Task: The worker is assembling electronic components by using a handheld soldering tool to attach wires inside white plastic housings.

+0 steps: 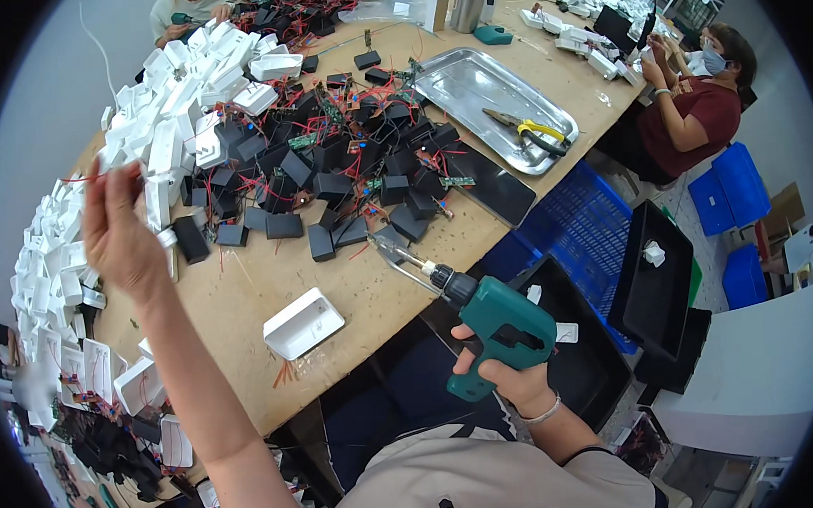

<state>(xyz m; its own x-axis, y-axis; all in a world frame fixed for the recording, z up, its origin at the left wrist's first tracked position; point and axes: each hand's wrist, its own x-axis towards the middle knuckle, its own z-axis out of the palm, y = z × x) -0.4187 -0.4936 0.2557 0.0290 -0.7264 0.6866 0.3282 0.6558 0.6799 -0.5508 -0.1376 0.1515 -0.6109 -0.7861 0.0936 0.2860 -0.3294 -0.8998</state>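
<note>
My right hand (514,377) is wrapped round the grip of a green soldering gun (511,327), whose metal tip points up and left over the table edge. My left hand (122,227) is raised over the left side of the table, with its fingertips pinched on a thin red wire (99,175). Below and between the hands, an open white plastic housing (303,324) lies on the wooden table, hollow side up. Past it spreads a heap of black boxes (334,186) tangled with red wires and small green circuit boards.
White housings (178,105) are piled along the left. At the right stand a metal tray (481,89) with yellow-handled pliers (540,135), a dark flat panel (490,183), blue crates (579,222) and black bins (652,282). Co-workers sit at the far side and right.
</note>
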